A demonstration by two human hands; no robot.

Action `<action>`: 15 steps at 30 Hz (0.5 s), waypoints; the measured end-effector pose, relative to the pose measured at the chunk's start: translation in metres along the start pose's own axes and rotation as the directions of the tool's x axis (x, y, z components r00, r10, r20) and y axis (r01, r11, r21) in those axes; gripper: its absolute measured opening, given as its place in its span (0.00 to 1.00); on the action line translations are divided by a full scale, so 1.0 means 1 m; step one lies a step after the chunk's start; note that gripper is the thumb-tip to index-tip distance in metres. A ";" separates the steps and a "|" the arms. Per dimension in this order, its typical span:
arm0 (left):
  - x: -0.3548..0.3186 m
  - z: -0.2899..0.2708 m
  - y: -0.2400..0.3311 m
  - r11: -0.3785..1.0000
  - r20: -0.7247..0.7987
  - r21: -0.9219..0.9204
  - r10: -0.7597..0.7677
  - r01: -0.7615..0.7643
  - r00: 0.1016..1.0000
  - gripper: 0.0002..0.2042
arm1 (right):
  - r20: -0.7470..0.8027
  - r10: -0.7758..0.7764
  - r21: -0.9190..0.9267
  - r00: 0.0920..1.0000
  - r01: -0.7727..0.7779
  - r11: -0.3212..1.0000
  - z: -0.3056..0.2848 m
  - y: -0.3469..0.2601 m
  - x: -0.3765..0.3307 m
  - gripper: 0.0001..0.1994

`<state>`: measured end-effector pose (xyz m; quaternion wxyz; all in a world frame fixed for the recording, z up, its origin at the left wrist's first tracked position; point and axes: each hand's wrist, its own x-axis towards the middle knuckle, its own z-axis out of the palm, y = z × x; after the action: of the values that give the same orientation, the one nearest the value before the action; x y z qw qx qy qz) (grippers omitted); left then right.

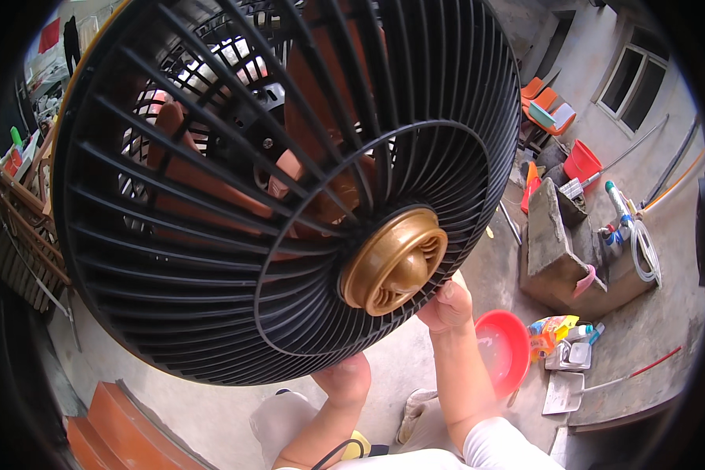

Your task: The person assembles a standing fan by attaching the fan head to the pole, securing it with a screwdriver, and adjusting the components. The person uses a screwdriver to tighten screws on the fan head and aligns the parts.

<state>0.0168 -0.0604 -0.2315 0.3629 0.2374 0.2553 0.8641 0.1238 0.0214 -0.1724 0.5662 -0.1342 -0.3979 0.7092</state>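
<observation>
A large electric fan point(286, 266) fills the upper left and middle, tilted and close to me. Its black grille has a gold central cap point(395, 270), and brownish-orange blades point(204, 176) show between the ribs. My left hand point(346, 377) meets the lower edge of the grille, its fingers hidden behind it. At the lower right edge of the fan, my right hand point(447, 304) is closed at the grille, its fingertips out of sight. Between them the two hands hold the fan up. A pinkish shape behind the ribs cannot be made out.
On the right, a red basin point(503, 352) stands near detergent packs point(552, 333) and a white dustpan point(564, 393). Beyond are a concrete sink point(560, 270), red bucket point(581, 162) and orange chairs point(552, 106). Orange-brown steps point(125, 423) lie lower left, wooden furniture point(23, 227) far left.
</observation>
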 end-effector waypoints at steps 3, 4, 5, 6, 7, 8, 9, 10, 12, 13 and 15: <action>0.003 -0.002 0.000 1.000 0.002 -0.027 -0.008 0.008 1.000 0.41 | 0.039 0.009 0.045 0.999 -0.010 0.999 -0.002 0.004 0.003 0.33; 0.003 -0.002 0.003 0.999 0.019 -0.029 -0.015 0.016 1.000 0.41 | 0.059 0.002 0.053 0.998 -0.005 0.999 0.000 0.004 0.004 0.34; 0.004 -0.003 0.006 0.999 0.037 -0.029 -0.023 0.024 0.999 0.41 | 0.083 -0.004 0.085 0.997 -0.003 0.996 -0.006 0.008 0.003 0.34; 0.004 -0.003 0.008 0.999 0.054 -0.030 -0.032 0.034 0.998 0.41 | 0.085 -0.009 0.079 0.996 0.002 0.997 -0.004 0.008 0.003 0.34; 0.005 -0.001 0.012 0.999 0.067 -0.022 -0.026 0.028 0.997 0.41 | 0.087 -0.013 0.073 0.996 0.007 0.997 0.000 0.009 0.004 0.33; 0.008 0.002 0.016 0.997 0.090 -0.073 -0.004 0.010 0.996 0.38 | 0.090 -0.017 0.067 0.996 0.011 0.998 0.002 0.009 0.004 0.33; 0.010 0.005 0.019 0.992 0.114 -0.127 0.017 -0.003 0.993 0.35 | 0.129 -0.035 0.034 0.991 0.031 0.999 0.000 0.011 0.004 0.36; 0.012 0.005 0.022 0.992 0.100 -0.129 0.020 -0.007 0.995 0.35 | 0.129 -0.026 0.024 0.991 0.023 0.999 0.001 0.011 0.003 0.36; 0.014 0.005 0.027 0.991 0.070 -0.131 0.028 -0.019 0.997 0.36 | 0.128 -0.007 0.006 0.992 0.006 1.000 0.008 0.013 0.002 0.37; 0.016 0.002 0.026 0.996 0.070 -0.033 0.087 -0.085 0.994 0.36 | 0.112 -0.006 -0.001 0.994 0.006 1.000 0.009 0.015 0.002 0.37; 0.020 -0.002 0.034 0.996 0.042 -0.060 0.065 -0.063 0.997 0.35 | 0.090 0.005 -0.033 0.996 -0.002 0.999 0.025 0.016 0.002 0.37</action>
<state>-0.0137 -0.0667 -0.2077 0.3474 0.2538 0.2141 0.8770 0.0954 0.0124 -0.1673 0.5441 -0.1122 -0.4343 0.7090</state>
